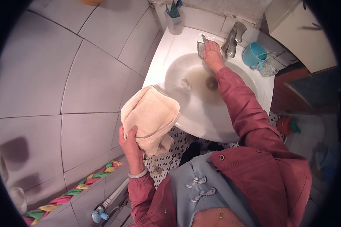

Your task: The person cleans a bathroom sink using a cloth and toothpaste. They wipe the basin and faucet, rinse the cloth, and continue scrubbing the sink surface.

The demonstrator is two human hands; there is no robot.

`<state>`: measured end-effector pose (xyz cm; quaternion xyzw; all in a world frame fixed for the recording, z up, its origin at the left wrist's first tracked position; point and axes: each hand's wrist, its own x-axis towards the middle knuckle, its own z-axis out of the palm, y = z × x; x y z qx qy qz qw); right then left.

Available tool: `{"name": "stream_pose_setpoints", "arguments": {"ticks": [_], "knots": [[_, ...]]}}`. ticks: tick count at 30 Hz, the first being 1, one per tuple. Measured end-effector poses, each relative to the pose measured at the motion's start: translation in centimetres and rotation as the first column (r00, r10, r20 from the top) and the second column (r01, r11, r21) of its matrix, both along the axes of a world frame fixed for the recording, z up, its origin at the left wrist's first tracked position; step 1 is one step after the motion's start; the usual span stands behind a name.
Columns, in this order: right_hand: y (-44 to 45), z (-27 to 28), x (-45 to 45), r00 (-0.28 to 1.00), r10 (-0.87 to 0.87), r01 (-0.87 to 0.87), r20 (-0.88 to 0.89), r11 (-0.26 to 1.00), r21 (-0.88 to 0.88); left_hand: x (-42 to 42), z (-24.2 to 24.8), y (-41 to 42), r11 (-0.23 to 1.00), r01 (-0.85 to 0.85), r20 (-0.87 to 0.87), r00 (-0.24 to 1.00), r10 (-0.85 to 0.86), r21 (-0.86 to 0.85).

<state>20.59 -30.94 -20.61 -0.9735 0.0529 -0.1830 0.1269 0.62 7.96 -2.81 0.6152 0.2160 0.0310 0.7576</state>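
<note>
My left hand grips a folded beige towel by its lower left corner, left of the sink's front edge. The thumb lies on top of the cloth. At the back of the white washbasin, my right hand rests palm down on a small greyish item. It is mostly covered by the fingers, and I cannot tell what it is. Just right of that hand stands the worn metal faucet. Cloudy brownish water lies in the bowl around the drain.
A clear cup with brushes stands at the back left corner. To the right are a blue mug and a clear textured glass item. A tiled wall borders the left, with a braided cloth rope along it.
</note>
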Motion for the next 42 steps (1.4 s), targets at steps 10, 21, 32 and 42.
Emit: {"name": "stream_pose_setpoints", "arguments": {"ticks": [10, 21, 32, 42], "knots": [[0.0, 0.0, 1.2, 0.981, -0.008, -0.001, -0.195, 0.999, -0.046, -7.1, -1.5, 5.3, 0.699, 0.092, 0.021, 0.988, -0.152, 0.709], [-0.7, -0.2, 1.8, 0.993, 0.027, -0.037, -0.111, 0.995, -0.093, -14.8, 1.3, 3.7, 0.689, 0.154, -0.090, 0.988, -0.128, 0.708], [0.9, 6.2, -2.5, 0.990, 0.134, -0.136, -0.055, 0.990, -0.048, -10.8, -0.1, 0.6, 0.945, 0.058, -0.152, 0.982, -0.112, -0.322], [10.0, 16.4, -22.6, 0.462, 0.878, 0.231, 0.126, -0.256, 0.939, -5.3, -1.9, -6.9, 0.859, 0.368, 0.104, 0.929, -0.355, -0.355]]}}
